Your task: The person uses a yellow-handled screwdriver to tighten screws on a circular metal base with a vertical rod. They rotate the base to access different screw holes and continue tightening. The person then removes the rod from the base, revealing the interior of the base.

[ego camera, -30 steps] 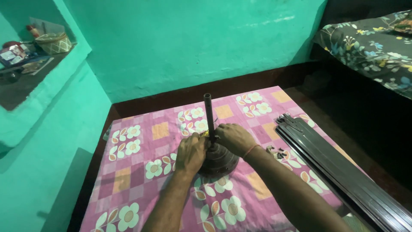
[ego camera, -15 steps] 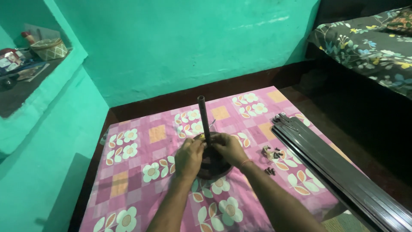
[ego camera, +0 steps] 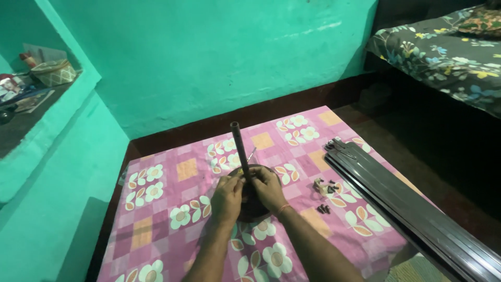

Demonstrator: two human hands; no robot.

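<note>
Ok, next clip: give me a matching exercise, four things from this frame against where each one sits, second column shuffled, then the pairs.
Things:
1. dark rod
2. long grey blades
3. small dark screws
4. woven basket

Places:
A. in the wall niche at upper left
B. standing upright from the round dark housing between the left hand and the right hand
C. stacked along the right edge of the pink floral cloth
D. loose on the cloth, between the hands and the blades

Pairs: 1-B, 2-C, 3-D, 4-A
</note>
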